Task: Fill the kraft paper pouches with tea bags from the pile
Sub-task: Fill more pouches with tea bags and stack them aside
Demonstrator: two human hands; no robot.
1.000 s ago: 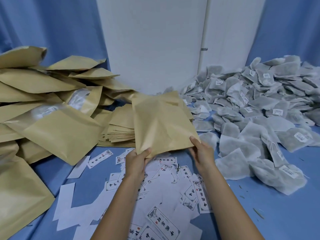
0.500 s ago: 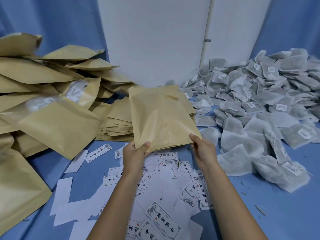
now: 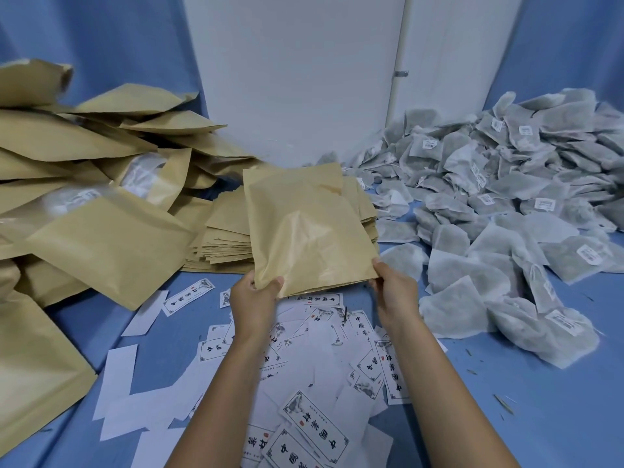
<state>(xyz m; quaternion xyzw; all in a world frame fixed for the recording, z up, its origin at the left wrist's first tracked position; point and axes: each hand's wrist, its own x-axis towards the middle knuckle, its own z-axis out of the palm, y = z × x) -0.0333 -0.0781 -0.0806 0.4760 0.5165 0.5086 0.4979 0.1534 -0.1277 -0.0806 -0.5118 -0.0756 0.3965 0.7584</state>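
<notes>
A kraft paper pouch (image 3: 305, 228) is held up in the middle of the head view, tilted away from me. My left hand (image 3: 254, 298) pinches its near left corner with the thumb on top. My right hand (image 3: 395, 288) grips its near right corner. The pouch bulges a little; what is inside is hidden. A large pile of grey-white tea bags (image 3: 506, 204) with small labels spreads over the right side of the blue table, just right of my right hand.
A flat stack of empty kraft pouches (image 3: 224, 238) lies behind the held pouch. A heap of puffed kraft pouches (image 3: 94, 197) fills the left side. Printed paper labels (image 3: 314, 430) and white slips (image 3: 118, 376) are scattered under my forearms. A white wall (image 3: 297, 79) stands behind.
Both hands keep the same grip on the pouch. The pouch has shifted slightly left and lower in view; the camera has tilted a little.
</notes>
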